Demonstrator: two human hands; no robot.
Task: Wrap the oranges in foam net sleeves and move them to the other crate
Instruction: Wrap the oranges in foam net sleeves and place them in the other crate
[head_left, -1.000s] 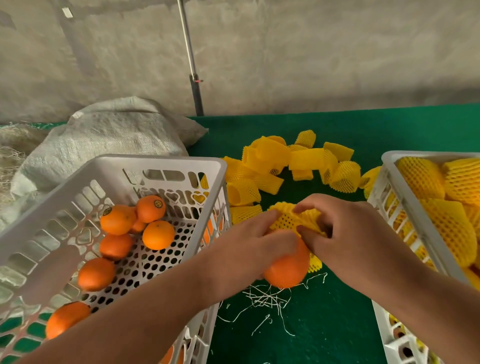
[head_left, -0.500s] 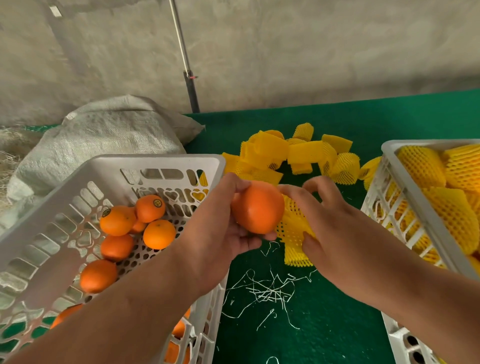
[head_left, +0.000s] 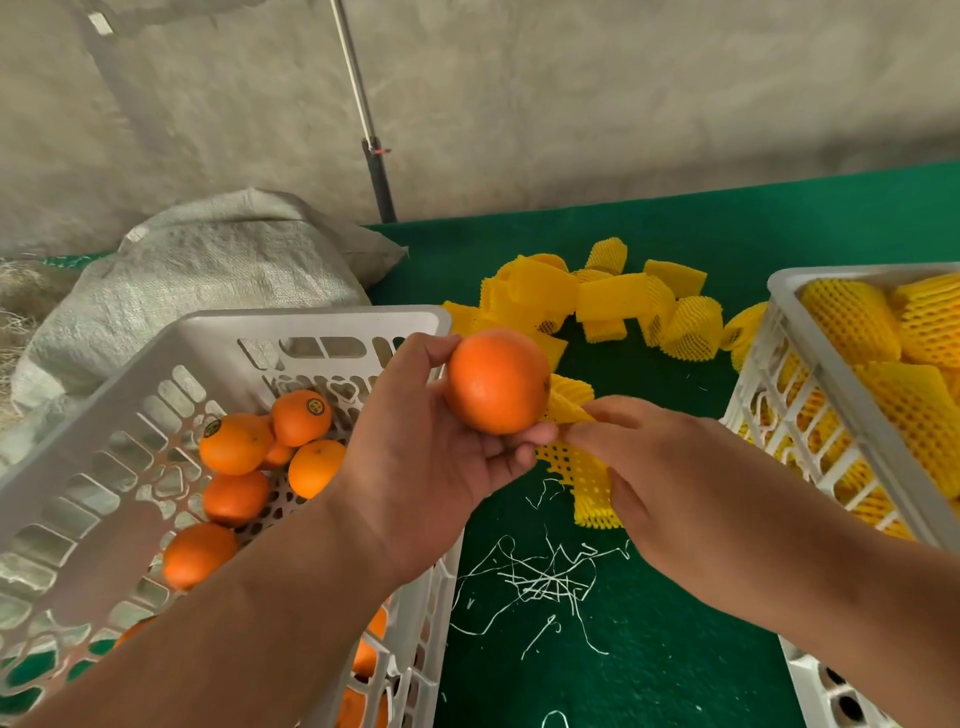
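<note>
My left hand (head_left: 431, 441) holds a bare orange (head_left: 496, 382) up over the green table, fingers curled under it. Just right of it, my right hand (head_left: 670, 478) pinches a yellow foam net sleeve (head_left: 587, 478) that hangs below the orange and touches its right side. The white crate on the left (head_left: 317, 325) holds several bare oranges (head_left: 236, 441). The white crate on the right (head_left: 831, 374) is filled with sleeved oranges (head_left: 852, 317).
A pile of loose yellow sleeves (head_left: 608, 296) lies on the green table (head_left: 623, 649) between the crates. White thread scraps (head_left: 540, 582) litter the cloth below my hands. A grey woven sack (head_left: 208, 270) and a metal pole (head_left: 369, 135) stand behind the left crate.
My left hand lifted the orange up from the table and slightly right. My right hand lifted the sleeve, which now hangs against the orange's right side.
</note>
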